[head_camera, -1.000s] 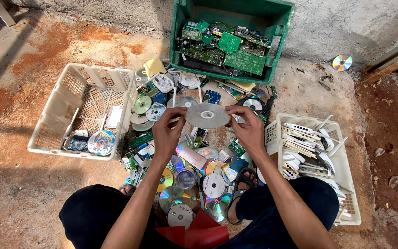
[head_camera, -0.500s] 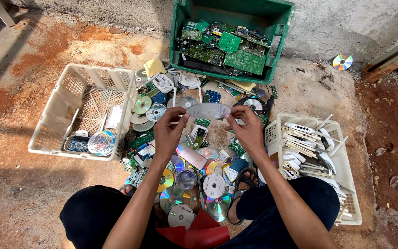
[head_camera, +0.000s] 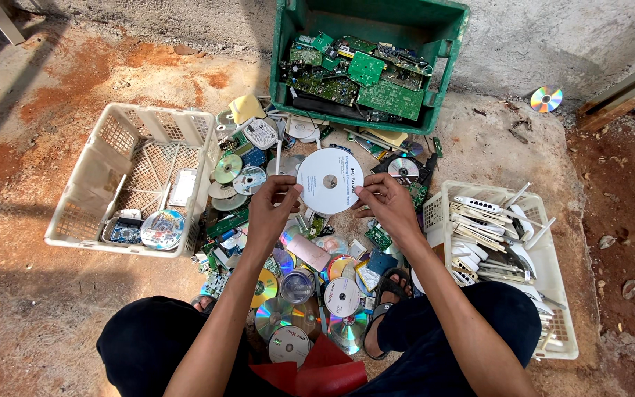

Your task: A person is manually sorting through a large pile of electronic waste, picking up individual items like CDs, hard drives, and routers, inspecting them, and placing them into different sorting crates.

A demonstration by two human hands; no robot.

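While the person crouched over the scrap heap, a white disc (head_camera: 330,181) had been turned face-up between both hands.

A second before it lay flatter, showing its grey side; now its white printed face met the camera, tipped up for a look. The left hand (head_camera: 273,213) and right hand (head_camera: 386,206) pinched opposite edges with closed fingertips, above the floor between the green crate (head_camera: 286,44) and the loose discs (head_camera: 310,309), the white baskets (head_camera: 75,191) at either side.
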